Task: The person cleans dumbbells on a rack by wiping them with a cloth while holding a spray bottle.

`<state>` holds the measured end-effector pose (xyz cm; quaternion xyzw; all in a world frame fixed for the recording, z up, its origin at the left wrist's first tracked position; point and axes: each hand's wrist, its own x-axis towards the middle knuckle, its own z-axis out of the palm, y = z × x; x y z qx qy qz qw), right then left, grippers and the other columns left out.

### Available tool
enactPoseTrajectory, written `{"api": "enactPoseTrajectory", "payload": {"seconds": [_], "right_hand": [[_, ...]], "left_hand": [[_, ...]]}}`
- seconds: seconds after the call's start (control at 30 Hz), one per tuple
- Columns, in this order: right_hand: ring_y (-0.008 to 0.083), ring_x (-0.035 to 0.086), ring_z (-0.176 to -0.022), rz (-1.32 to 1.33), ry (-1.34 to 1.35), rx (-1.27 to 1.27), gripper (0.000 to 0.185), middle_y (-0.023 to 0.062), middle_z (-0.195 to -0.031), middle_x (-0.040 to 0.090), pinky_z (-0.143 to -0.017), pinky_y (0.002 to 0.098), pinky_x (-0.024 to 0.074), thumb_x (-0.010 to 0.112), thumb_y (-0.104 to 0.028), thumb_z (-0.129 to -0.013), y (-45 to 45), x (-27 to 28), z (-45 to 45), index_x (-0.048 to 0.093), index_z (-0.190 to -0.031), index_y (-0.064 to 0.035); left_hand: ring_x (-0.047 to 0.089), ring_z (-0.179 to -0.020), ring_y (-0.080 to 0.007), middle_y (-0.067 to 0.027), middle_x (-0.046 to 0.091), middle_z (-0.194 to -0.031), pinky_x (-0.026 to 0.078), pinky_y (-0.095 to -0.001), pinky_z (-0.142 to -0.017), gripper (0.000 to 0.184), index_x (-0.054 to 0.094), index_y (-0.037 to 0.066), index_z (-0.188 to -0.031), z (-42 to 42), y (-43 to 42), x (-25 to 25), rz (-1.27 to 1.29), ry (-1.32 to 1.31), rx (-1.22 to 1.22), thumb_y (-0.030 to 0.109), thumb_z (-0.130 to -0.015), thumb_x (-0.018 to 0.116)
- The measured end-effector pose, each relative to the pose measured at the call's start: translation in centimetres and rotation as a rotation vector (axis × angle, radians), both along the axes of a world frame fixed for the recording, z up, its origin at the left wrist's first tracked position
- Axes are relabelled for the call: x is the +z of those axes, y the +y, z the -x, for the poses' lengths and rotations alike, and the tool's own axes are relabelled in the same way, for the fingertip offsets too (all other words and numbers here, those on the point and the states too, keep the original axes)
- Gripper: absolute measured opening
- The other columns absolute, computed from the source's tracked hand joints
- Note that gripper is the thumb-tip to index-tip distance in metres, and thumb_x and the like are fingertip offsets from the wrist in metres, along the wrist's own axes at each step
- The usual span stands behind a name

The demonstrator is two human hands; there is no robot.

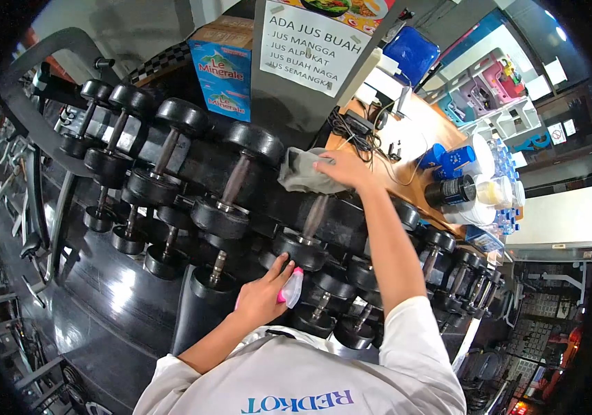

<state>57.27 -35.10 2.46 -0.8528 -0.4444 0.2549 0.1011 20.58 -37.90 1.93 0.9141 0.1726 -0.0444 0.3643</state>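
Note:
My right hand [341, 168] is closed on a grey cloth [303, 171], pressing it over the far end of a black dumbbell on the upper rack. That dumbbell's metal handle [315, 216] and its near head [300, 249] show; the cloth hides the far head. Low in the middle, my left hand [263, 296] wraps round a small spray bottle [293, 288] with pink parts and a clear, whitish section. Its extended fingers reach the near head of the same dumbbell. Much of the bottle is hidden by the hand.
More black dumbbells [237, 176] line the two-tier rack on both sides. Behind stand a blue carton [221, 77] and a printed sign [310, 52]. A wooden table [407, 131] at the right carries cables, blue cups [456, 159] and tubs. Gym machines stand left.

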Motion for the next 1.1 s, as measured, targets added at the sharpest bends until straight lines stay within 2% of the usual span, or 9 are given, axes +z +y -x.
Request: {"api": "enactPoseTrajectory", "payload": {"seconds": [0.07, 0.2, 0.4, 0.47, 0.67, 0.8, 0.87, 0.93, 1.1], "right_hand": [[0.0207, 0.060, -0.117, 0.009, 0.374, 0.173, 0.051, 0.0078, -0.125, 0.068, -0.101, 0.0374, 0.0459, 0.056, -0.052, -0.093, 1.2, -0.7, -2.4, 0.069, -0.120, -0.0109], [0.0202, 0.063, -0.111, -0.034, 0.620, -0.580, 0.039, 0.0075, -0.117, 0.070, -0.095, 0.0381, 0.0492, 0.056, -0.042, -0.095, -1.4, 1.0, -1.3, 0.071, -0.116, -0.0126], [0.0202, 0.062, -0.109, -0.481, 1.052, -0.931, 0.039, 0.0108, -0.114, 0.069, -0.089, 0.0436, 0.0515, 0.050, -0.040, -0.098, -3.8, -6.0, -2.7, 0.068, -0.118, -0.0114], [0.0223, 0.059, -0.111, -0.697, 0.855, -1.251, 0.040, 0.0107, -0.123, 0.064, -0.098, 0.0345, 0.0443, 0.043, -0.034, -0.101, -4.3, -4.9, 0.5, 0.063, -0.122, -0.0052], [0.0188, 0.056, -0.105, -0.974, 0.330, -1.058, 0.034, 0.0125, -0.112, 0.063, -0.093, 0.0319, 0.0437, 0.050, -0.023, -0.103, -9.2, -9.3, 7.8, 0.054, -0.126, 0.0022], [0.0255, 0.061, -0.105, -0.655, 0.458, -0.686, 0.036, 0.0170, -0.118, 0.064, -0.092, 0.0371, 0.0464, 0.065, -0.019, -0.091, -11.2, -8.1, 10.7, 0.058, -0.121, 0.0003], [0.0403, 0.063, -0.101, -0.727, 0.037, -0.403, 0.035, 0.0232, -0.111, 0.063, -0.088, 0.0433, 0.0494, 0.070, -0.024, -0.089, -9.9, -5.7, 11.7, 0.061, -0.115, -0.0009], [0.0443, 0.061, -0.103, -0.675, -0.035, -0.271, 0.035, 0.0230, -0.112, 0.060, -0.088, 0.0476, 0.0505, 0.069, -0.025, -0.090, -8.4, -3.5, 11.7, 0.062, -0.117, -0.0041], [0.0437, 0.063, -0.104, -0.372, -0.172, -0.158, 0.031, 0.0195, -0.121, 0.057, -0.091, 0.0494, 0.0522, 0.066, -0.023, -0.091, -7.5, -4.0, 13.7, 0.067, -0.121, -0.0118]], "left_hand": [[0.071, -0.093, -0.0328, -0.0096, 0.030, -0.162, 0.060, -0.0416, -0.074, 0.090, 0.040, 0.012, -0.150, -0.3, 0.1, 0.4, 0.025, 0.048, -0.009, 0.016, -0.068, 0.077], [0.071, -0.092, -0.0333, -0.0106, 0.032, -0.161, 0.060, -0.0413, -0.073, 0.089, 0.041, 0.012, -0.150, -0.2, 0.0, 0.2, 0.008, 0.000, -0.020, 0.017, -0.069, 0.078], [0.071, -0.093, -0.0334, -0.0116, 0.032, -0.161, 0.060, -0.0422, -0.073, 0.094, 0.041, 0.014, -0.150, -0.5, -0.4, 0.9, 0.017, 0.020, -0.018, 0.015, -0.066, 0.081], [0.071, -0.096, -0.0320, -0.0110, 0.030, -0.162, 0.060, -0.0402, -0.074, 0.087, 0.041, 0.011, -0.150, -0.4, -0.3, 0.8, 0.011, 0.006, -0.029, 0.020, -0.071, 0.078], [0.071, -0.094, -0.0326, -0.0091, 0.034, -0.160, 0.059, -0.0410, -0.072, 0.080, 0.045, 0.013, -0.149, 0.2, 0.0, -0.4, -0.023, -0.047, 0.025, 0.024, -0.074, 0.074], [0.071, -0.092, -0.0339, -0.0087, 0.032, -0.161, 0.060, -0.0418, -0.073, 0.080, 0.045, 0.014, -0.149, 0.0, -0.1, -0.1, -0.020, -0.032, -0.016, 0.023, -0.074, 0.074], [0.071, -0.093, -0.0342, -0.0086, 0.030, -0.162, 0.060, -0.0426, -0.074, 0.081, 0.044, 0.014, -0.149, -0.1, -0.4, -0.1, -0.021, -0.032, -0.015, 0.023, -0.074, 0.073], [0.071, -0.093, -0.0345, -0.0085, 0.029, -0.162, 0.060, -0.0434, -0.074, 0.082, 0.042, 0.014, -0.150, 0.0, -0.6, -0.3, -0.021, -0.027, -0.010, 0.023, -0.074, 0.073], [0.070, -0.098, -0.0367, -0.0091, 0.026, -0.164, 0.059, -0.0448, -0.078, 0.084, 0.038, 0.012, -0.152, 0.5, -0.7, -0.8, -0.043, -0.017, 0.031, 0.022, -0.075, 0.072]]}}
